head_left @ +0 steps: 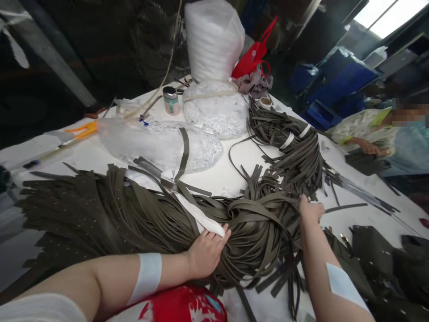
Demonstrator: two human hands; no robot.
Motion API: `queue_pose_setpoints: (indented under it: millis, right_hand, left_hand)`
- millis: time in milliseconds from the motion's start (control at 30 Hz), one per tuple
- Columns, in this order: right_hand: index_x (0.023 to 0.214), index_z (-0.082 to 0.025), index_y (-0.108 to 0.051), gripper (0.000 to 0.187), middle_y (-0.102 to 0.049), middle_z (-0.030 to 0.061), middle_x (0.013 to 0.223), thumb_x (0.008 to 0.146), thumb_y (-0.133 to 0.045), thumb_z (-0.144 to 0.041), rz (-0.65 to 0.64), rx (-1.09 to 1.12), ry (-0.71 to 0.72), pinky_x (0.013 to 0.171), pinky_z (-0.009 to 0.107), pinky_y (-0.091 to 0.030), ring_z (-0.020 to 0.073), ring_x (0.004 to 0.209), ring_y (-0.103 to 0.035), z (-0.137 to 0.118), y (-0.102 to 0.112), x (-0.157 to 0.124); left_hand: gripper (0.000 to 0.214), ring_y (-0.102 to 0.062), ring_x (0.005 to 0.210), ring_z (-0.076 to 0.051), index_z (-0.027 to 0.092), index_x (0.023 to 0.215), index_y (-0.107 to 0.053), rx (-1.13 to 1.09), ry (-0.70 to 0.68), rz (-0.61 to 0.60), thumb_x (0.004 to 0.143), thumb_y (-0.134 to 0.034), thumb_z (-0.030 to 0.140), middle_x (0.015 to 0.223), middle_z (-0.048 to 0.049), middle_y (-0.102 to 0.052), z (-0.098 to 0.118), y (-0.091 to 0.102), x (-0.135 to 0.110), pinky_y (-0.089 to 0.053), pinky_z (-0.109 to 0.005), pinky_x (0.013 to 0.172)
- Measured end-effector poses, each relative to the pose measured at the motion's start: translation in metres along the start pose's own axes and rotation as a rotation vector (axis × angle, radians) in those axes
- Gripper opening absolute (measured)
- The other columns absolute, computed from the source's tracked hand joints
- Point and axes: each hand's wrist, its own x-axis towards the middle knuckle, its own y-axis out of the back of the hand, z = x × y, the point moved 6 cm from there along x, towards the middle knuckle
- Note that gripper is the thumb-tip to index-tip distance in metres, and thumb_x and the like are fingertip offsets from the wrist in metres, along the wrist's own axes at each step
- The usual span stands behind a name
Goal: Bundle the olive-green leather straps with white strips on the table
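Observation:
A long bundle of olive-brown straps (147, 219) lies across the table in front of me, its punched ends fanned out at the left. My left hand (207, 252) is at the near side of the bundle, fingers bent around the end of a white band (197, 214) that crosses the straps. At the bundle's right end, my right hand (311, 211) is closed at the edge of the straps, its fingertips partly hidden. Beyond it, a second coiled strap bundle (295, 156) has white ties around it.
Clear plastic bags (157, 145) of white pieces, a lidded jar (171, 102), a large white foam roll (214, 40) and a red bag (251, 60) stand farther back. Orange-handled scissors (83, 129) lie left. Dark pieces (375, 255) are at right. A co-worker (372, 134) sits across the table.

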Motion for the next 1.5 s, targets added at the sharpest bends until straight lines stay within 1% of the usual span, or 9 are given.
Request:
queue_pose_setpoints:
  millis: [100, 233, 367, 600, 767, 1033, 1233, 1367, 1500]
  right_hand:
    - [0.132, -0.006, -0.047, 0.056, -0.047, 0.0255, 0.137, 0.087, -0.052, -0.039, 0.081, -0.110, 0.436, 0.110, 0.051, -0.034, 0.0343, 0.132, -0.040, -0.080, 0.007, -0.014]
    - [0.126, -0.017, -0.058, 0.047, -0.062, 0.0117, 0.126, 0.090, -0.050, -0.046, -0.756, -0.360, 1.010, 0.104, 0.034, -0.041, 0.0243, 0.118, -0.056, -0.157, -0.080, -0.110]
    - [0.113, -0.015, -0.069, 0.043, -0.073, 0.0132, 0.103, 0.076, -0.070, -0.038, -1.173, -0.858, 1.024, 0.084, 0.030, -0.049, 0.0277, 0.097, -0.067, -0.138, -0.134, -0.162]
    - [0.094, -0.019, -0.067, 0.017, -0.072, 0.0092, 0.092, 0.089, -0.052, -0.022, -0.915, -0.853, 1.066, 0.079, 0.029, -0.044, 0.0231, 0.091, -0.065, -0.125, -0.094, -0.142]
    - [0.102, -0.019, -0.063, 0.020, -0.069, 0.0065, 0.091, 0.085, -0.055, -0.013, -0.638, -0.554, 1.309, 0.080, 0.030, -0.043, 0.0223, 0.085, -0.062, -0.146, -0.040, -0.172]
    - [0.091, -0.025, -0.064, 0.019, -0.072, -0.0004, 0.086, 0.077, -0.055, -0.015, -0.452, -0.494, 0.936, 0.066, 0.027, -0.045, 0.0197, 0.078, -0.066, -0.123, 0.004, -0.105]
    - [0.091, -0.028, -0.068, 0.018, -0.070, 0.0010, 0.076, 0.077, -0.057, -0.027, -0.281, -0.593, 0.738, 0.058, 0.029, -0.040, 0.0212, 0.068, -0.063, -0.114, 0.030, -0.040]
    - [0.081, -0.029, -0.069, 0.013, -0.065, 0.0035, 0.064, 0.077, -0.063, -0.040, -0.203, -0.601, 0.619, 0.053, 0.033, -0.037, 0.0226, 0.057, -0.057, -0.098, 0.050, 0.002]
    - [0.076, -0.028, -0.068, 0.029, -0.060, 0.0059, 0.055, 0.079, -0.064, -0.057, -0.133, -0.568, 0.532, 0.049, 0.035, -0.038, 0.0241, 0.051, -0.055, -0.102, 0.074, 0.015]
  left_hand:
    - [0.066, -0.041, 0.131, -0.030, 0.012, 0.149, -0.032, -0.068, -0.015, -0.026, 0.087, -0.049, 0.030, 0.155, -0.0160, -0.030, 0.001, 0.008, 0.012, -0.033, -0.044, 0.103]
    - [0.065, -0.040, 0.132, -0.031, 0.009, 0.148, -0.033, -0.130, -0.039, -0.013, 0.089, -0.048, 0.031, 0.155, -0.0174, -0.031, 0.000, 0.016, 0.022, -0.029, -0.046, 0.107]
    - [0.063, -0.042, 0.131, -0.030, 0.009, 0.147, -0.033, -0.257, 0.005, 0.060, 0.089, -0.048, 0.029, 0.151, -0.0163, -0.039, -0.005, 0.022, 0.018, -0.028, -0.046, 0.111]
    - [0.069, -0.043, 0.129, -0.029, 0.012, 0.150, -0.022, -0.522, 0.373, 0.335, 0.091, -0.050, 0.033, 0.140, -0.0178, -0.047, -0.053, 0.050, 0.044, -0.040, -0.043, 0.107]
    - [0.040, -0.058, 0.107, -0.028, 0.016, 0.122, -0.056, -0.643, 0.239, 0.211, 0.083, -0.059, 0.025, 0.112, -0.0114, -0.062, -0.066, 0.059, 0.103, -0.048, -0.042, 0.096]
    - [0.017, -0.063, 0.087, -0.020, 0.018, 0.082, -0.060, -0.823, 0.307, 0.109, 0.086, -0.044, 0.012, 0.085, -0.0034, -0.067, -0.098, 0.061, 0.141, -0.048, -0.030, 0.081]
    - [0.042, -0.064, 0.080, -0.021, 0.015, 0.091, -0.066, -0.748, 0.172, -0.193, 0.073, -0.070, 0.053, 0.089, -0.0053, -0.069, -0.105, 0.063, 0.185, -0.046, -0.026, 0.070]
    - [0.046, -0.065, 0.079, -0.022, 0.015, 0.086, -0.069, -0.668, 0.085, -0.342, 0.081, -0.058, 0.059, 0.085, -0.0078, -0.071, -0.116, 0.053, 0.169, -0.045, -0.025, 0.069]
    - [0.062, -0.064, 0.100, -0.026, 0.014, 0.122, -0.060, -0.726, 0.089, -0.198, 0.073, -0.071, 0.050, 0.113, -0.0129, -0.068, -0.115, 0.049, 0.128, -0.046, -0.031, 0.088]
